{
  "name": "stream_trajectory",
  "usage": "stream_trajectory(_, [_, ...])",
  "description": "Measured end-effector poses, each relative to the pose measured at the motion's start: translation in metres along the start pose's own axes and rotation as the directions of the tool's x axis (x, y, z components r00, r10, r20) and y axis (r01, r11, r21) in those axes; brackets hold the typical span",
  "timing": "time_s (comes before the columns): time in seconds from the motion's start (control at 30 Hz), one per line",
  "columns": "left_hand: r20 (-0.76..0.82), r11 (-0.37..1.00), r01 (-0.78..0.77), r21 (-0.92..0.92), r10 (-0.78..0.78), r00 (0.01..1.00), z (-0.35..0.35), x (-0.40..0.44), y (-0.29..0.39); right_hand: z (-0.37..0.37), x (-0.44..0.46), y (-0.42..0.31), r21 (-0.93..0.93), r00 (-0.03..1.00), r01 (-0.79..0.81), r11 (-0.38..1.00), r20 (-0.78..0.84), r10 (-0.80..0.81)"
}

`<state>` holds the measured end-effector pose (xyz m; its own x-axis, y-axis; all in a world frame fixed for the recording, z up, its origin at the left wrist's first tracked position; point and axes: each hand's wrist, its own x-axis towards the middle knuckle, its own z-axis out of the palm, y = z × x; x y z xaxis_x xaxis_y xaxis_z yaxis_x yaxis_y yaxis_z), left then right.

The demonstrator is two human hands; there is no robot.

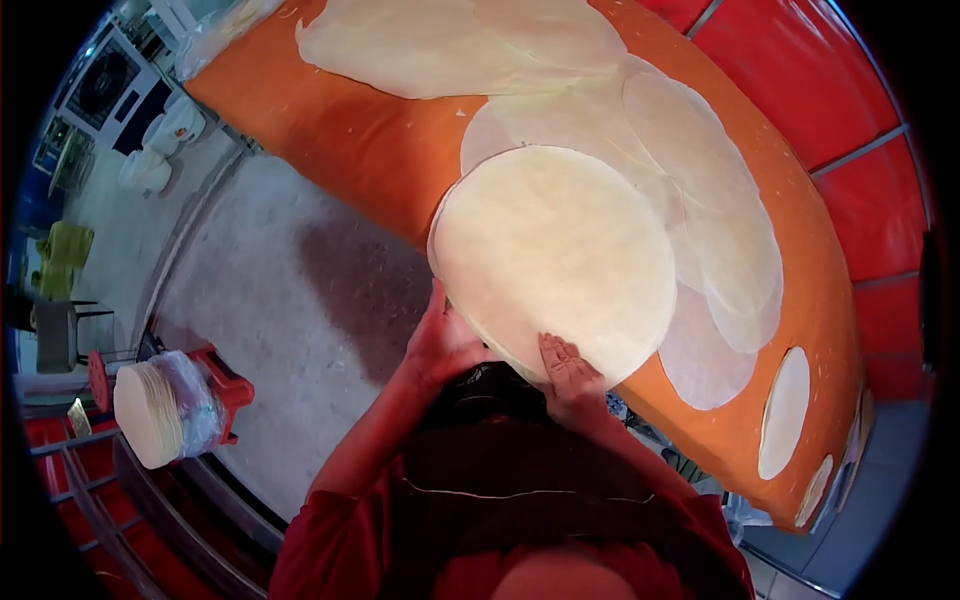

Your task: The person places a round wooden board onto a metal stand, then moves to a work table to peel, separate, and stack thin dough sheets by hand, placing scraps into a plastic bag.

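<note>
A large round sheet of thin dough (560, 250) lies at the near edge of the orange-covered table, on top of other sheets. My left hand (445, 335) is at its lower left edge, with the fingers partly hidden under the sheet; whether they grip it is hidden. My right hand (568, 368) rests on the near part of the same sheet, palm down, its fingers lying flat. Thinner, overlapping dough sheets (720, 200) spread behind and to the right, and more sheets (460, 45) cover the far side.
The orange table cover (350, 140) curves around from upper left to lower right. Small dough rounds (784, 412) lie at its right end. A stack of round sheets (147, 415) with plastic sits on a red stool (232, 390) at lower left. White buckets (146, 172) stand farther back.
</note>
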<state>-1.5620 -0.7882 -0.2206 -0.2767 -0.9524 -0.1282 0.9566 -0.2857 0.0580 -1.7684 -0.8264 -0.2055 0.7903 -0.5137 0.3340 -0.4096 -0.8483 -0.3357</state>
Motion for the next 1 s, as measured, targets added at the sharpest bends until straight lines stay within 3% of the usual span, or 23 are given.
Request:
stream_trajectory(0.07, [-0.019, 0.999, -0.016, 0.044, 0.017, 1.000, 0.004, 0.002, 0.000, -0.012, 0.008, -0.012, -0.024, 0.997, -0.002, 1.000, -0.071, 0.000])
stream_trajectory(0.13, [0.002, 0.999, -0.032, 0.037, 0.032, 0.999, 0.005, 0.006, -0.005, -0.018, 0.014, -0.012, -0.023, 0.993, -0.110, 0.994, 0.037, 0.110])
stream_trajectory(0.2, [-0.003, 0.999, -0.030, -0.014, 0.030, 1.000, -0.017, -0.001, -0.005, -0.024, 0.019, -0.002, -0.033, 0.893, -0.340, 0.940, 0.301, 0.334])
stream_trajectory(0.23, [0.001, 0.999, -0.023, -0.032, 0.023, 1.000, -0.009, 0.004, -0.002, -0.028, 0.026, -0.003, -0.041, 0.971, -0.076, 0.996, 0.223, 0.084])
stream_trajectory(0.27, [-0.045, 0.980, -0.107, 0.166, 0.116, 0.992, 0.003, 0.010, -0.003, -0.039, 0.031, -0.012, -0.060, 0.982, 0.063, 0.996, 0.184, -0.051])
stream_trajectory(0.33, [-0.116, 0.966, -0.160, 0.203, 0.186, 0.976, 0.000, 0.013, -0.011, -0.068, 0.044, -0.036, -0.167, 0.935, 0.220, 0.961, 0.317, -0.160])
stream_trajectory(0.37, [0.106, 0.644, -0.360, 0.675, 0.398, 0.911, -0.081, 0.016, -0.015, -0.088, 0.051, -0.045, -0.057, 0.920, 0.216, 0.975, 0.347, -0.184])
stream_trajectory(0.4, [0.012, 0.884, -0.240, 0.400, 0.257, 0.966, -0.050, 0.020, -0.015, -0.109, 0.060, -0.052, 0.059, 0.902, 0.211, 0.976, 0.373, -0.217])
stream_trajectory(0.43, [0.034, 0.959, -0.158, 0.235, 0.154, 0.987, -0.027, 0.028, -0.018, -0.132, 0.074, -0.051, 0.158, 0.845, -0.011, 0.987, 0.529, -0.075])
stream_trajectory(0.47, [0.089, 0.984, -0.080, 0.158, 0.067, 0.994, -0.009, 0.032, -0.018, -0.161, 0.089, -0.045, 0.278, 0.833, -0.166, 0.946, 0.553, -0.016])
stream_trajectory(0.5, [0.115, 0.989, -0.046, 0.138, 0.030, 0.993, 0.003, 0.037, -0.019, -0.201, 0.106, -0.034, 0.348, 0.772, -0.175, 0.921, 0.629, -0.092])
stream_trajectory(0.53, [0.122, 0.991, -0.026, 0.133, 0.010, 0.992, 0.012, 0.043, -0.020, -0.196, 0.094, -0.017, 0.602, 0.972, -0.108, 0.791, 0.231, -0.043])
stream_trajectory(0.57, [0.118, 0.987, -0.038, 0.157, 0.020, 0.993, 0.018, 0.046, -0.022, -0.210, 0.087, -0.004, 0.590, 0.969, -0.249, 0.768, 0.146, 0.202])
stream_trajectory(0.6, [0.088, 0.971, -0.086, 0.223, 0.067, 0.994, 0.013, 0.049, -0.025, -0.225, 0.080, 0.009, 0.617, 0.900, -0.369, 0.695, 0.051, 0.433])
stream_trajectory(0.63, [0.058, 0.948, -0.127, 0.290, 0.115, 0.992, 0.008, 0.052, -0.027, -0.252, 0.077, 0.015, 0.603, 0.732, -0.610, 0.514, 0.182, 0.656])
stream_trajectory(0.67, [0.034, 0.920, -0.168, 0.355, 0.167, 0.985, 0.004, 0.054, -0.029, -0.247, 0.065, 0.038, 0.803, 0.682, -0.498, 0.327, 0.131, 0.719])
stream_trajectory(0.7, [0.033, 0.885, -0.258, 0.387, 0.266, 0.963, 0.009, 0.057, -0.031, -0.241, 0.052, 0.058, 0.890, 0.727, -0.290, 0.351, -0.033, 0.686])
stream_trajectory(0.77, [-0.027, 0.674, -0.214, 0.707, 0.328, 0.944, -0.015, 0.063, 0.004, -0.211, 0.013, 0.094, 0.964, 0.650, -0.210, 0.161, 0.015, 0.760])
stream_trajectory(0.8, [-0.052, 0.536, -0.165, 0.828, 0.366, 0.929, -0.024, 0.067, 0.015, -0.188, -0.024, 0.130, 0.979, 0.712, -0.185, 0.080, 0.077, 0.698])
stream_trajectory(0.83, [-0.145, 0.630, -0.241, 0.738, 0.497, 0.856, 0.036, 0.074, 0.008, -0.172, -0.032, 0.137, 0.996, 0.739, -0.049, -0.077, 0.088, 0.668])
stream_trajectory(0.93, [-0.219, 0.343, 0.007, 0.939, 0.584, 0.781, 0.023, 0.128, 0.019, -0.105, -0.068, 0.213, 0.977, 0.535, -0.058, -0.206, 0.205, 0.819])
stream_trajectory(1.0, [-0.238, 0.129, 0.204, 0.970, 0.639, 0.732, 0.004, 0.147, 0.026, -0.080, -0.080, 0.237, 0.964, 0.401, -0.209, -0.166, 0.239, 0.885])
